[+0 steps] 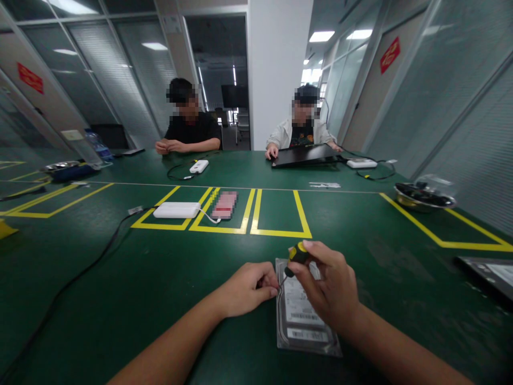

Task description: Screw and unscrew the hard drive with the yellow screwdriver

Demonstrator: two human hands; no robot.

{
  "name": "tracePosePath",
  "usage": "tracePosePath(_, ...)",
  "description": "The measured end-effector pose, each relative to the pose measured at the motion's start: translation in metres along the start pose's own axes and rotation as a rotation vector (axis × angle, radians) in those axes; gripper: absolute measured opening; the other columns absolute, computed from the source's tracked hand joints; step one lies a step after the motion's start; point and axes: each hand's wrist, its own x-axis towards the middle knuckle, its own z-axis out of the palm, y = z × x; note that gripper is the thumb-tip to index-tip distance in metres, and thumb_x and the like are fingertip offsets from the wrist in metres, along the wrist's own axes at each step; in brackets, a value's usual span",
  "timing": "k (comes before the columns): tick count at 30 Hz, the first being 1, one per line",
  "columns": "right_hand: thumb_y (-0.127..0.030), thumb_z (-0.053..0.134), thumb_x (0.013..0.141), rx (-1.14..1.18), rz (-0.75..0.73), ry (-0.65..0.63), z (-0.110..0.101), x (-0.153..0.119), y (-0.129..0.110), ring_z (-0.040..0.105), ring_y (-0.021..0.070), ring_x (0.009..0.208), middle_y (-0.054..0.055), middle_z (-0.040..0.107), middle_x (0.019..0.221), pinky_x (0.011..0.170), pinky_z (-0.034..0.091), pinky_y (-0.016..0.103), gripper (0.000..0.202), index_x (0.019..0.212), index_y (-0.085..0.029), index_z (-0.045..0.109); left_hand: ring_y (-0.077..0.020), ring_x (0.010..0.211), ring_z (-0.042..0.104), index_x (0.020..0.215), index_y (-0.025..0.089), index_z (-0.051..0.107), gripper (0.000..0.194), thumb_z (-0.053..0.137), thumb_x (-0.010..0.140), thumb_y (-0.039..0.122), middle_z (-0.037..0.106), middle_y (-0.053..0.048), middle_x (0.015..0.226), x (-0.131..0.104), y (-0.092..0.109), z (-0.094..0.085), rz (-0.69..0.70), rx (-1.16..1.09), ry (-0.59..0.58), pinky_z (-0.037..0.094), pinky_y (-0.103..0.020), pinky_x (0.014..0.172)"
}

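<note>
A hard drive (pixel 300 310) lies label side up on the green table in front of me. My right hand (pixel 331 283) grips the yellow-and-black handle of a short screwdriver (pixel 298 254). The screwdriver slants down, and its thin shaft ends at the drive's left edge. Right by that tip, my left hand (pixel 252 289) has its thumb and fingers curled together against the edge. Whatever those fingers pinch, if anything, is too small to make out. Part of the label is hidden behind my right hand.
Yellow tape boxes mark the green table (pixel 180 294); a white power bank (pixel 176 210) and a phone (pixel 225 205) lie there. A black cable (pixel 100 256) runs left. At right are a metal bowl (pixel 425 200) and dark device (pixel 489 272). Two people sit opposite, one holding a black panel (pixel 304 155).
</note>
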Motion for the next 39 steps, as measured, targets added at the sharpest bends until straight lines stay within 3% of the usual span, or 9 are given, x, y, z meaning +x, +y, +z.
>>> tracePosePath(6, -0.021, 0.060, 0.091, -0.048, -0.004, 0.065, -0.002, 0.001, 0.004, 0.069, 0.0156, 0.080, 0.007, 0.065, 0.102, 0.072, 0.059, 0.028, 0.043, 0.132, -0.024, 0.047, -0.0125, 0.070, 0.051, 0.085, 0.015, 0.058, 0.005, 0.062, 0.083, 0.018, 0.056, 0.002, 0.076, 0.000, 0.002, 0.000, -0.026, -0.024, -0.007, 0.038, -0.022, 0.063)
tracePosePath(23, -0.019, 0.060, 0.091, 0.000, -0.006, 0.027, -0.002, -0.003, 0.005, 0.067, 0.0132, 0.078, 0.007, 0.062, 0.102, 0.073, 0.058, 0.025, 0.041, 0.129, -0.022, 0.045, -0.0110, 0.067, 0.048, 0.084, 0.015, 0.059, 0.001, 0.059, 0.084, 0.014, 0.054, 0.003, 0.073, 0.000, 0.006, -0.001, 0.006, 0.001, -0.009, 0.037, -0.022, 0.062)
tracePosePath(39, -0.017, 0.061, 0.091, 0.048, -0.021, 0.048, 0.001, -0.008, 0.009, 0.066, 0.0172, 0.092, 0.009, 0.057, 0.110, 0.076, 0.060, 0.027, 0.048, 0.135, -0.022, 0.044, -0.0104, 0.066, 0.048, 0.083, 0.015, 0.058, 0.004, 0.059, 0.085, 0.012, 0.053, 0.004, 0.072, 0.000, 0.004, -0.001, 0.044, 0.007, -0.017, 0.036, -0.021, 0.062)
